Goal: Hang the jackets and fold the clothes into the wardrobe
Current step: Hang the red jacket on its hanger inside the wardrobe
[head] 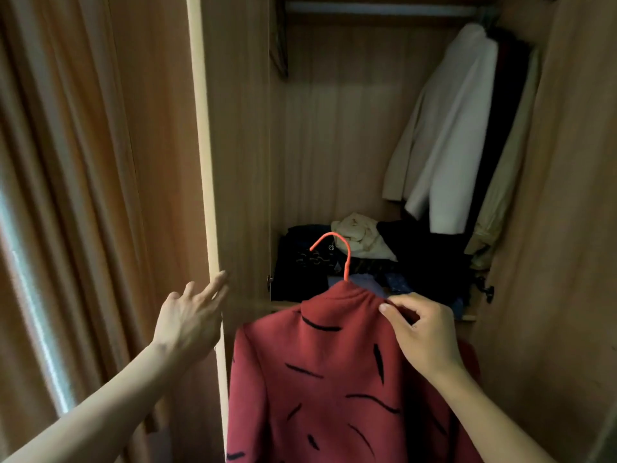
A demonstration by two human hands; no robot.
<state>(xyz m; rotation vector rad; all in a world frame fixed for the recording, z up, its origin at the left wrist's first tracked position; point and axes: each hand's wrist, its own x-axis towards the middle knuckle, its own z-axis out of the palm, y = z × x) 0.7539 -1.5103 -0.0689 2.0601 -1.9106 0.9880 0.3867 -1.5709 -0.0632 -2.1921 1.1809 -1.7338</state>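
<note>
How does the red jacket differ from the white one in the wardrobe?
The red jacket has black dashes; the white jacket is plain. The red jacket is held at the collar by the right hand, its hanger hook free; the white jacket hangs under the rail at right. Both hang unfolded.

Open space under the rail (pixel 380 10) on the left and middle. Hung coats (pixel 457 128) crowd the right end; a clothes pile (pixel 354 252) fills the bottom.

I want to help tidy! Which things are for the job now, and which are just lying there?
For the job: red jacket, hanger, rail, right hand pinching its collar.
Just there: white coat, clothes pile, curtain.
</note>
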